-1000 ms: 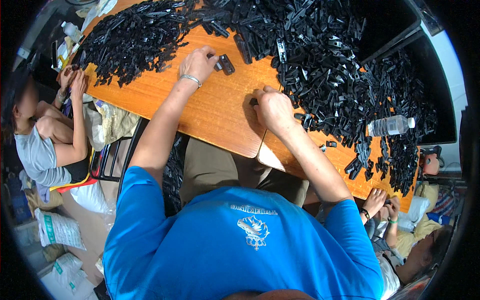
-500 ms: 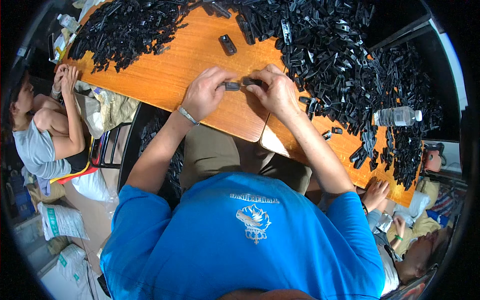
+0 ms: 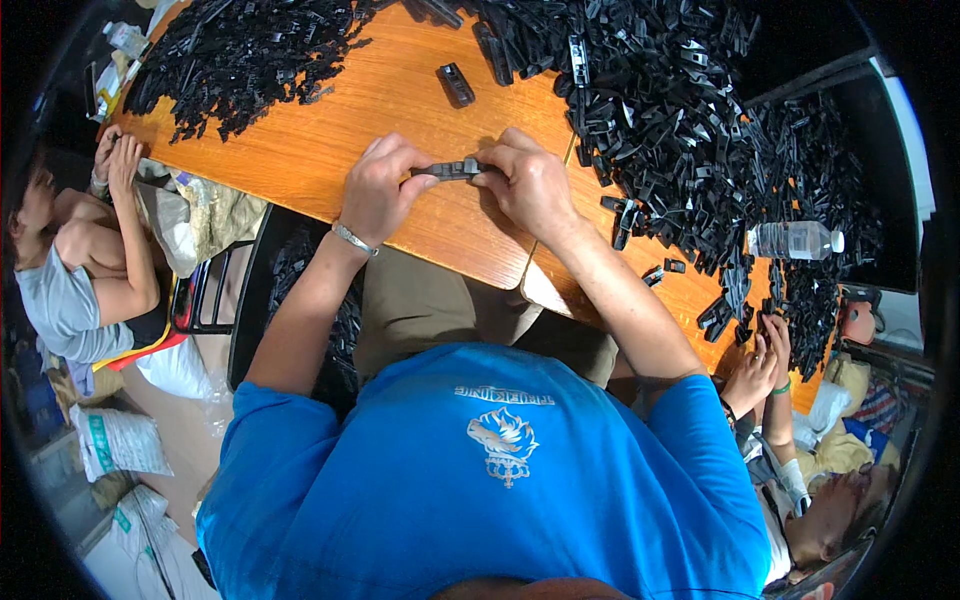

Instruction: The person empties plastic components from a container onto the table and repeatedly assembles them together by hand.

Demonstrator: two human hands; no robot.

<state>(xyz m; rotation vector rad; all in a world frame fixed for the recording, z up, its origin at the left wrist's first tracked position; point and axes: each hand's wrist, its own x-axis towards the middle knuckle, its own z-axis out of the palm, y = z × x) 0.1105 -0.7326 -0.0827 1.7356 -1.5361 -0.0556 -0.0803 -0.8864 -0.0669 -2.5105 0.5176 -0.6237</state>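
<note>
Above the wooden table (image 3: 330,150), a slim black plastic part (image 3: 450,170) stretches between my two hands. My left hand (image 3: 380,188) pinches its left end with thumb and fingers. Its right end is in the pinch of my right hand (image 3: 528,185). Whether it is one piece or two pieces set end to end, I cannot tell. A loose black plastic casing (image 3: 456,86) lies on the table beyond my hands.
A big heap of black plastic parts (image 3: 660,120) covers the right; another heap (image 3: 240,60) lies far left. A clear plastic bottle (image 3: 795,240) lies among parts. One person (image 3: 85,270) sits at left; another person's hands (image 3: 760,370) work at the right edge.
My hands held separate black parts with a gap between; now these meet in one line. My left hand shifted slightly left. The right-hand person's hands have come together over the table edge.
</note>
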